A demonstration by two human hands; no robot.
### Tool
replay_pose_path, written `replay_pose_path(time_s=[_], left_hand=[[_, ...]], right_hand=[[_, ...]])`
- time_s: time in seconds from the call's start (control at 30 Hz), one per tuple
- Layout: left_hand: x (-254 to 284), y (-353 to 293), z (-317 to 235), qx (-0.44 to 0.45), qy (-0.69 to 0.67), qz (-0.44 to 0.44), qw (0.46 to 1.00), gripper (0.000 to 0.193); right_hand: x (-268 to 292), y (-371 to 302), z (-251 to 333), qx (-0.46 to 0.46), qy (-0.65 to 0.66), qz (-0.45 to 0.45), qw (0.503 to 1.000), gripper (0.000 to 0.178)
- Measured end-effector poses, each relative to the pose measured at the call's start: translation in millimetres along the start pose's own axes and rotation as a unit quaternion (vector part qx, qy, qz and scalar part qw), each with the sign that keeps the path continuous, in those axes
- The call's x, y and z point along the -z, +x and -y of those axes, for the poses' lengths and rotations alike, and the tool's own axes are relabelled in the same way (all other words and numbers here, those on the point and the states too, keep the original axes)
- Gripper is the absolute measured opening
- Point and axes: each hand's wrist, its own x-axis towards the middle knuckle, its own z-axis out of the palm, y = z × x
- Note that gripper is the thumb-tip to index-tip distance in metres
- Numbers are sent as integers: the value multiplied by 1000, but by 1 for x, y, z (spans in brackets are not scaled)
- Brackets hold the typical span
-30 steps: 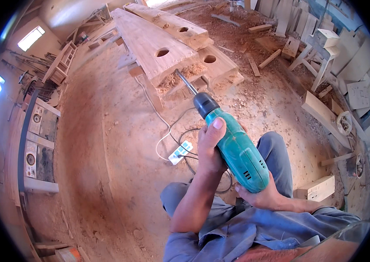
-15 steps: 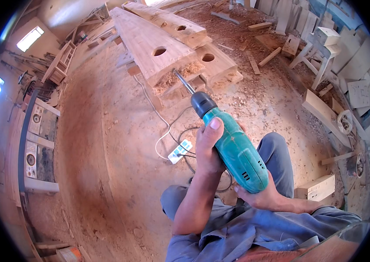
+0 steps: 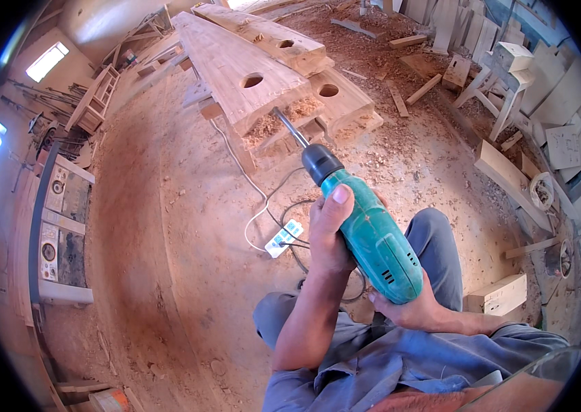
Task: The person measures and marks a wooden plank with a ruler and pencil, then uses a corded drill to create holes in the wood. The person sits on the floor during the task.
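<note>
A teal power drill (image 3: 378, 237) with a black chuck points away from me, up and to the left. My left hand (image 3: 331, 223) wraps round its front body, thumb on top. At the rear my right hand (image 3: 414, 305) grips the drill from below; its fingers are mostly hidden under the casing. The steel bit (image 3: 292, 128) meets the near end face of a thick wooden plank (image 3: 235, 65), where its tip is out of sight. Wood shavings (image 3: 273, 127) cling round that end. The plank has an oval hole in its top and rests on other timber.
Beside it lie similar holed planks (image 3: 342, 99). A white power strip (image 3: 283, 238) with cords sits on the dusty floor left of the drill. Right are a wooden block (image 3: 497, 295), a long beam (image 3: 510, 182) and a sawhorse (image 3: 500, 86). A machine bench (image 3: 64, 226) stands far left.
Almost nothing differs. The drill and both hands have shifted very slightly to the right in the picture, and the planks appear shifted slightly with them.
</note>
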Motion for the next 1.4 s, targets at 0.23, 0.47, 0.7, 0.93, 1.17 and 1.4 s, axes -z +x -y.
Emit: replay_pose_path(time_s=[0.23, 0.47, 0.7, 0.93, 1.17, 1.4], left_hand=[[1, 0, 1, -4, -7, 1, 1000, 62], [0, -1, 2, -6, -8, 1, 1000, 61], [3, 0, 2, 5, -21, 23, 1000, 60], [-7, -10, 1, 0, -11, 3, 1000, 61], [4, 4, 0, 10, -2, 24, 1000, 63], [8, -1, 0, 29, -22, 17, 999, 62]], right_hand=[[-1, 1, -4, 18, 14, 2, 1000, 14], [-2, 0, -11, 23, 18, -8, 1000, 14], [-1, -2, -17, 18, 26, -2, 1000, 14], [1, -12, -11, -4, 30, 2, 1000, 14], [0, 3, -23, 83, -41, -14, 996, 12], [-6, -1, 1, -3, 12, -4, 1000, 11]])
